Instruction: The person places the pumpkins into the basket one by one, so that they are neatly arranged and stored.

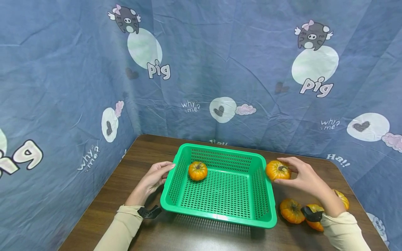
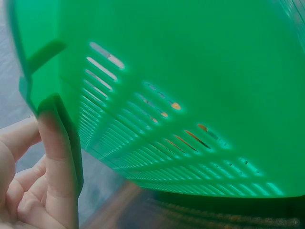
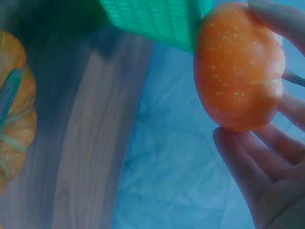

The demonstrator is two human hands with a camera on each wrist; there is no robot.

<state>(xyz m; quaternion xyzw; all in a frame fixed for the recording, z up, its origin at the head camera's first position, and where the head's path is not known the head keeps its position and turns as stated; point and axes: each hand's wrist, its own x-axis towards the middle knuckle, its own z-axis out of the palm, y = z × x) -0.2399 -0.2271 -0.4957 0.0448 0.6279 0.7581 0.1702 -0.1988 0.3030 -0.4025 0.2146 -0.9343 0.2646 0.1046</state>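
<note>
A green plastic basket [image 1: 216, 217] with slotted walls is at the middle of the table, with one small orange pumpkin [image 1: 198, 170] inside at its left. My left hand [image 1: 155, 177] grips the basket's left rim, thumb on top; the left wrist view has its fingers [image 2: 57, 157] against the outer wall. In my right hand [image 1: 303, 176] another small pumpkin [image 1: 277, 170] is held between thumb and fingers, just outside the basket's right rim. The right wrist view shows the smooth orange side of that held pumpkin [image 3: 240, 67], close to the basket wall [image 3: 157, 21].
More pumpkins lie on the brown wooden table [image 1: 132, 153] at the right: one pumpkin [image 1: 291, 211] beside the basket, another [image 1: 315, 223] partly under the right wrist, a third [image 1: 342, 198] behind the forearm. A blue patterned cloth [image 1: 194, 87] hangs behind and at the sides.
</note>
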